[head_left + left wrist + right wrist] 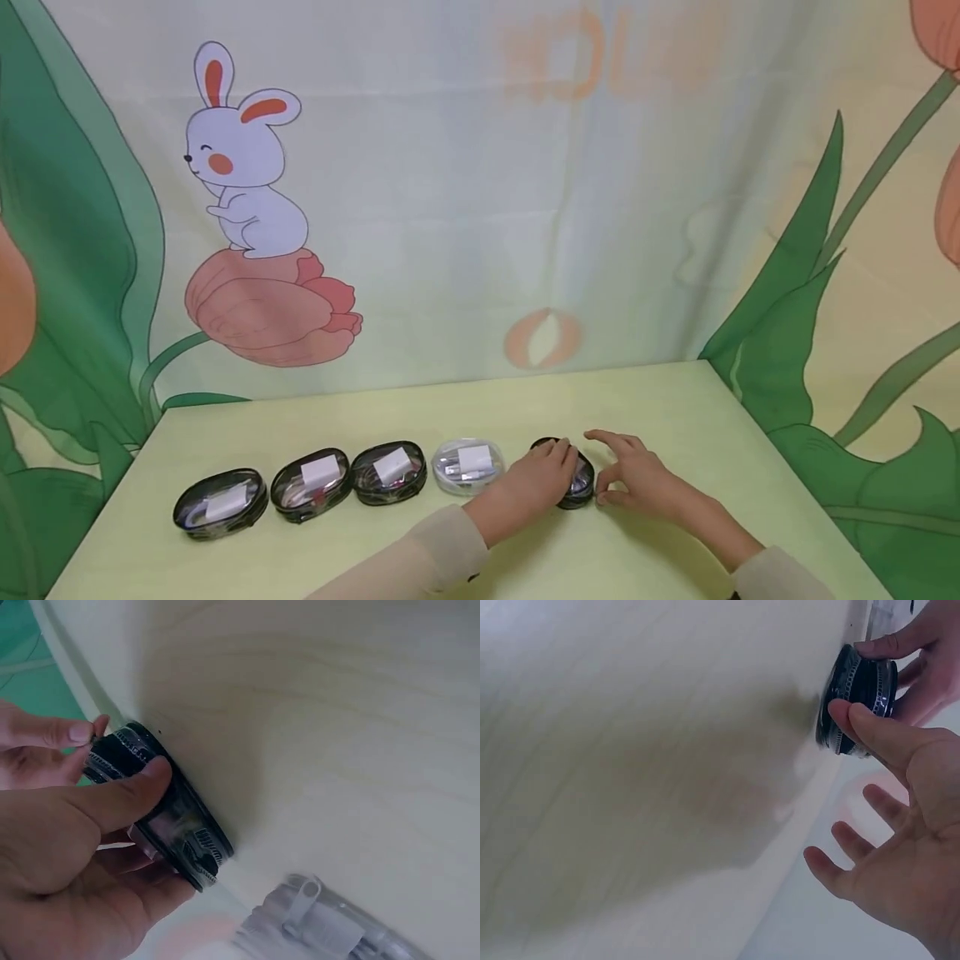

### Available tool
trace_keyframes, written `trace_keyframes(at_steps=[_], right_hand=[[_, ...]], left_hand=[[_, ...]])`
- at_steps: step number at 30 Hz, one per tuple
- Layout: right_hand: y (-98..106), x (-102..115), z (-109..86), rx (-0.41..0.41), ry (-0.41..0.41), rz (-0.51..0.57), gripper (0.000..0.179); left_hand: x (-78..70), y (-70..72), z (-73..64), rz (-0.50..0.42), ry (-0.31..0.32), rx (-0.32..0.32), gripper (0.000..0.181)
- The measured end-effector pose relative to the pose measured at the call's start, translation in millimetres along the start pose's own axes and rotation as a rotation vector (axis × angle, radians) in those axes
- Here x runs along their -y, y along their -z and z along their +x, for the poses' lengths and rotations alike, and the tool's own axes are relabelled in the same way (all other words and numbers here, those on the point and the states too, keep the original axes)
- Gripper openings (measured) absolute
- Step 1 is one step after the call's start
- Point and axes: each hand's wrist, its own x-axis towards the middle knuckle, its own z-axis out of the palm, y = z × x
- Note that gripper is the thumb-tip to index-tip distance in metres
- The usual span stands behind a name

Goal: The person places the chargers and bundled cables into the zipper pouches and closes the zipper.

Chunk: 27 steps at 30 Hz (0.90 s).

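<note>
A clear oval zip pouch with black edging (582, 482) stands at the right end of a row on the table. My left hand (528, 487) grips it from the left, thumb along its zippered side in the left wrist view. At the pouch's right end, the thumb and forefinger of my right hand (647, 483) pinch together at the zipper pull, which their tips mostly hide. The other right fingers are spread apart in the right wrist view. Left of the hands lies a clear pouch with white edging (450, 477), holding a white block and cables.
Several black-edged clear pouches, among them the leftmost one (251, 492), continue the row to the left, with white blocks and cables inside. The pale yellow-green table (360, 550) meets a printed cloth backdrop (420, 250) behind and at the sides.
</note>
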Motion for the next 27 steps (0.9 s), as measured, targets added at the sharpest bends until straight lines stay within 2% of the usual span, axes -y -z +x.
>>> trace_keyframes(at_steps=[4, 7, 9, 11, 13, 15, 18, 21, 24, 27], right_hand=[[-2.4, 0.8, 6.8, -0.046, -0.093, -0.055, 0.015], [-5.9, -2.8, 13.0, -0.087, -0.152, -0.092, 0.014], [-7.9, -5.9, 16.5, -0.112, -0.165, -0.106, 0.011], [-8.8, -7.7, 19.6, -0.133, -0.165, -0.111, 0.009], [-9.0, -8.0, 21.4, -0.145, -0.149, -0.109, 0.008], [-8.8, -6.4, 21.6, -0.146, -0.124, -0.096, 0.009], [-9.1, -0.4, 20.2, -0.128, -0.065, -0.048, 0.012], [-10.8, 7.1, 18.0, -0.089, -0.027, 0.027, 0.013], [-12.1, 11.9, 15.5, -0.076, -0.054, 0.062, 0.012], [-11.0, 11.4, 12.9, -0.093, -0.11, 0.024, 0.012]], left_hand=[[2.7, -1.6, -2.2, -0.111, 0.1, 0.005, 0.047], [6.4, -6.4, -4.9, -0.187, 0.14, -0.043, 0.048], [9.8, -10.0, -6.9, -0.225, 0.108, -0.072, 0.052], [14.2, -13.4, -7.9, -0.27, 0.04, -0.083, 0.055], [17.7, -16.2, -7.4, -0.287, -0.027, -0.069, 0.058], [19.5, -18.0, -5.9, -0.279, -0.063, -0.047, 0.059], [18.1, -18.8, -2.0, -0.256, -0.046, -0.032, 0.058], [13.1, -17.9, 1.6, -0.26, 0.0, -0.023, 0.056], [8.9, -17.2, 3.3, -0.284, 0.034, -0.013, 0.054], [11.3, -17.0, 1.1, -0.317, 0.034, -0.018, 0.055]])
